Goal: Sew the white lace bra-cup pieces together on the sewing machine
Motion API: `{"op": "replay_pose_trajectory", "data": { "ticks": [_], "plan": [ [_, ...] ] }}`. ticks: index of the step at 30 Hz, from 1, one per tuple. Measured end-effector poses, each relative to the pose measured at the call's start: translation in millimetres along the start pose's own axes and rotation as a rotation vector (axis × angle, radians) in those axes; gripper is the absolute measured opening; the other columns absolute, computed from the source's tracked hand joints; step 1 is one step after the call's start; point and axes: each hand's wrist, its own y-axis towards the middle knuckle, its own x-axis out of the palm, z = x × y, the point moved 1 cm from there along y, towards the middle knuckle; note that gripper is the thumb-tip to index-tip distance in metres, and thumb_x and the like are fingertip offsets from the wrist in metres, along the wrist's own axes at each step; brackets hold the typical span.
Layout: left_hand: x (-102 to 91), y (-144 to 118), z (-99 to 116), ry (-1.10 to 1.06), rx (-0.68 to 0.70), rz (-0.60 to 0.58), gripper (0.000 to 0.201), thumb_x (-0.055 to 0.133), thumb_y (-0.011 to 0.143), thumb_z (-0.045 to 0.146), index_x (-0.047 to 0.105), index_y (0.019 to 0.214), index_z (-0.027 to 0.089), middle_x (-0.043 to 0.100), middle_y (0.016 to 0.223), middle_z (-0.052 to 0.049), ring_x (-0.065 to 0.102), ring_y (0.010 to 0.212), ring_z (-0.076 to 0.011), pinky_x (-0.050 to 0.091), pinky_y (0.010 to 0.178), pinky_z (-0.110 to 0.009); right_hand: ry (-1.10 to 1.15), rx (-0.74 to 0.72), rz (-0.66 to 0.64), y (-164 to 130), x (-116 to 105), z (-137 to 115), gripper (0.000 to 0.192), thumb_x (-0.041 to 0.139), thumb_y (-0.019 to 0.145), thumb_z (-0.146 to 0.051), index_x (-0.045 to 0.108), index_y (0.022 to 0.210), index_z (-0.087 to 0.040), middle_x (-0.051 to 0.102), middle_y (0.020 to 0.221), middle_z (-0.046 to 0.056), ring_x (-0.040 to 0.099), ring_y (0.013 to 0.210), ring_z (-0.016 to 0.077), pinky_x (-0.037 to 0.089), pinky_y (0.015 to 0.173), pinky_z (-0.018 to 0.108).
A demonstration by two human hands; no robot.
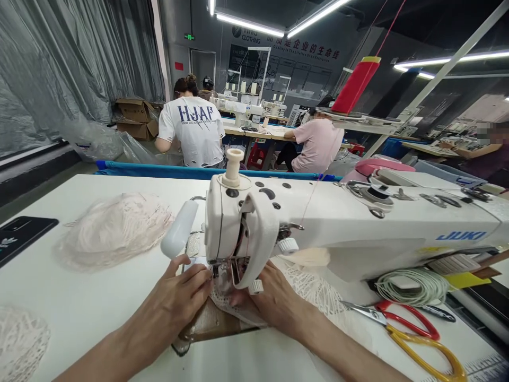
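Note:
A white sewing machine [318, 207] marked JUKI stands before me. White lace fabric [228, 301] lies under its needle area. My left hand [185, 289] is left of the needle, its fingers bent together and closed on the fabric's edge. On the other side, my right hand [274, 297] grips the lace with its thumb near the front edge; its other fingers are partly hidden behind the machine head. More lace [310, 284] spreads behind the right wrist. Beneath the work is a brown and metallic plate [210, 321].
A pale lace pile [119, 225], another lace piece [22, 342] and a dark phone [26, 236] lie left. Scissors [413, 329] and coiled cord [413, 286] lie right. A red thread cone [356, 85] stands above. Several people work beyond, one in a white shirt [194, 127].

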Motion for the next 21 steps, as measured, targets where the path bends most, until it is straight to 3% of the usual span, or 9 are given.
{"op": "replay_pose_trajectory", "data": {
  "ticks": [3, 6, 8, 10, 13, 21],
  "plan": [
    [2.8, -5, 3, 0.008, -0.003, -0.014, 0.022, 0.041, 0.09, 0.004, 0.058, 0.1, 0.015, 0.067, 0.094, -0.005, 0.057, 0.093, -0.0177, 0.03, 0.093, -0.042, 0.095, -0.032, -0.024, -3, -11, -9, 0.047, 0.046, 0.084, -0.059, 0.063, 0.08, -0.016, 0.063, 0.086, 0.009, 0.054, 0.087, 0.0227, 0.043, 0.078, 0.036],
    [8.6, -9, 8, -0.008, 0.002, -0.036, 0.023, 0.041, 0.09, 0.004, 0.059, 0.099, 0.015, 0.068, 0.095, -0.004, 0.058, 0.091, -0.0166, 0.03, 0.095, -0.042, 0.14, -0.121, -0.045, -7, -18, -20, 0.052, 0.047, 0.08, -0.065, 0.062, 0.087, -0.016, 0.064, 0.087, 0.007, 0.055, 0.082, 0.0202, 0.04, 0.082, 0.037],
    [11.6, -9, 10, -0.01, 0.014, -0.006, 0.023, 0.039, 0.092, 0.007, 0.06, 0.096, 0.015, 0.068, 0.096, -0.004, 0.059, 0.087, -0.016, 0.031, 0.093, -0.041, 0.122, -0.143, -0.059, -9, -18, -26, 0.041, 0.049, 0.086, -0.055, 0.061, 0.086, -0.015, 0.064, 0.085, 0.006, 0.054, 0.072, 0.0167, 0.04, 0.078, 0.035],
    [13.5, -9, 11, 0.01, 0.017, -0.006, 0.026, 0.036, 0.093, 0.007, 0.061, 0.094, 0.015, 0.068, 0.097, -0.003, 0.059, 0.081, -0.0149, 0.034, 0.089, -0.039, 0.09, -0.14, -0.061, -11, -16, -29, 0.021, 0.048, 0.092, -0.03, 0.059, 0.082, -0.015, 0.064, 0.085, 0.005, 0.053, 0.067, 0.0143, 0.04, 0.075, 0.033],
    [14.6, -9, 10, 0.025, 0.009, -0.045, 0.033, 0.033, 0.093, 0.003, 0.062, 0.088, 0.016, 0.068, 0.092, 0.0, 0.059, 0.073, -0.0122, 0.037, 0.084, -0.037, 0.067, -0.148, -0.032, -12, -13, -30, 0.019, 0.042, 0.09, -0.008, 0.058, 0.081, -0.015, 0.065, 0.089, 0.005, 0.053, 0.067, 0.0134, 0.039, 0.073, 0.033],
    [15.1, -16, 10, -0.025, 0.011, 0.03, 0.025, 0.039, 0.093, 0.006, 0.062, 0.091, 0.014, 0.07, 0.098, -0.003, 0.059, 0.084, -0.0141, 0.035, 0.091, -0.037, 0.086, -0.195, -0.083, -15, -14, -30, 0.012, 0.048, 0.087, -0.011, 0.056, 0.08, -0.016, 0.066, 0.091, 0.003, 0.055, 0.071, 0.0138, 0.037, 0.071, 0.032]
  ]
}}
